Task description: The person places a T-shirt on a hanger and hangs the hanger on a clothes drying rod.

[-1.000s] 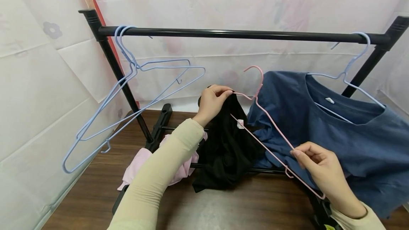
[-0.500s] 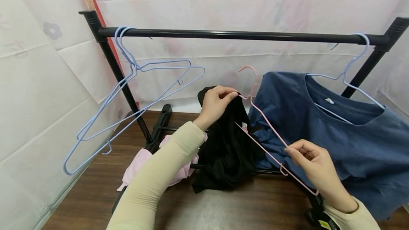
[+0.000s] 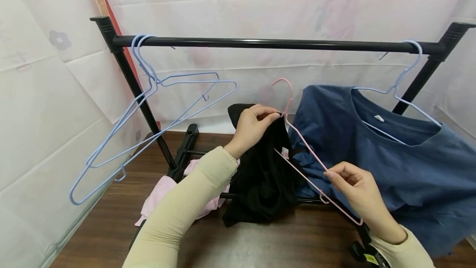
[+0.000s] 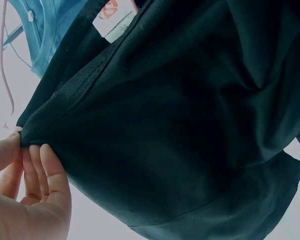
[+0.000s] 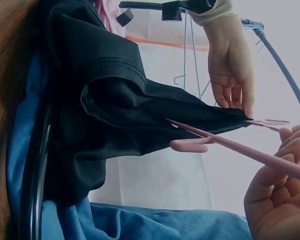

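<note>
My left hand (image 3: 253, 127) pinches the neckline edge of a black garment (image 3: 260, 185), which hangs down in folds. A pink hanger (image 3: 308, 144) runs into the garment's neck opening, its left end hidden inside the cloth and its hook pointing up. With thumb and fingers, my right hand (image 3: 353, 185) pinches the hanger's right shoulder. In the left wrist view, a white tag (image 4: 115, 20) shows at the neckline above the left hand (image 4: 45, 190). The right wrist view shows the hanger's bar (image 5: 240, 150) entering the wide opening of the black cloth (image 5: 120, 105).
A black rack's top bar (image 3: 260, 43) crosses behind the hands. Blue hangers (image 3: 156, 81) hang at its left; a blue T-shirt (image 3: 390, 164) hangs on a blue hanger at its right. Pink cloth (image 3: 163, 191) lies low at left, above the wooden surface (image 3: 245, 243).
My right hand has moved left with the pink hanger, sliding it further into the black garment. The hook now stands closer to my left hand, which keeps its pinch and has shifted slightly right.
</note>
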The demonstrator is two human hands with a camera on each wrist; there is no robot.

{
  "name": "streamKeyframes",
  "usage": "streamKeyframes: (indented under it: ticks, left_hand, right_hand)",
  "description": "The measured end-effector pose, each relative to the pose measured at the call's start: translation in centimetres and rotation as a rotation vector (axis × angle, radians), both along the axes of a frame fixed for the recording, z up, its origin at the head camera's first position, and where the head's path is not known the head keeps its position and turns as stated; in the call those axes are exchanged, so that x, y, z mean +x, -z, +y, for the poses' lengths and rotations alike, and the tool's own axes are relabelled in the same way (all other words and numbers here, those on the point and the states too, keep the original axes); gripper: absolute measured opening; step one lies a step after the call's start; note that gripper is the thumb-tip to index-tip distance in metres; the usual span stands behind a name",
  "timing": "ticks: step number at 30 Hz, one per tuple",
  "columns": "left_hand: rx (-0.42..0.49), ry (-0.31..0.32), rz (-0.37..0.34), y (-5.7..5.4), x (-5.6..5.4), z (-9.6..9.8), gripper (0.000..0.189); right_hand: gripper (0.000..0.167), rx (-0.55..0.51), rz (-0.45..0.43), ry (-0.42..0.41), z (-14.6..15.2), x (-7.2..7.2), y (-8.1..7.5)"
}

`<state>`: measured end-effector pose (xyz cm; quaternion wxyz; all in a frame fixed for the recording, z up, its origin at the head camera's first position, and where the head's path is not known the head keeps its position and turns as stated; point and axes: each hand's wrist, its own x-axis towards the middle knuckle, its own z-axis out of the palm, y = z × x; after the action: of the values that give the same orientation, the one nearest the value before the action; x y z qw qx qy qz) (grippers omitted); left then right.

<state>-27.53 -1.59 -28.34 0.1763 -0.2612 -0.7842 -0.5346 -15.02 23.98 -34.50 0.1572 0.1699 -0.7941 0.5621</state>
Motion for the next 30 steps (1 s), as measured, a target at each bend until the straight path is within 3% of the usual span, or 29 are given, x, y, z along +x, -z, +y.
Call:
streamKeyframes:
  ticks: [11, 17, 26, 30]
  left_hand:
    - [-0.068, 0.022, -0.001, -0.3, 0.1, -0.5, 0.018]
    - [-0.087, 0.057, 0.019, -1.0, 0.1, -1.1, 0.02]
    - [-0.185, 0.032, 0.157, -2.2, -1.0, -1.9, 0.02]
    - [-0.257, 0.029, 0.176, -2.3, -1.4, -2.2, 0.022]
  right_hand:
    - [0.009, -0.043, -0.003, -0.012, -0.3, 0.0, 0.0]
    - [0.01, -0.064, 0.002, -0.021, 0.0, -0.2, 0.2]
    - [0.007, -0.144, 0.0, -0.046, -0.1, 0.0, 0.1]
    - [0.007, -0.168, -0.004, -0.037, -0.2, 0.1, 0.1]
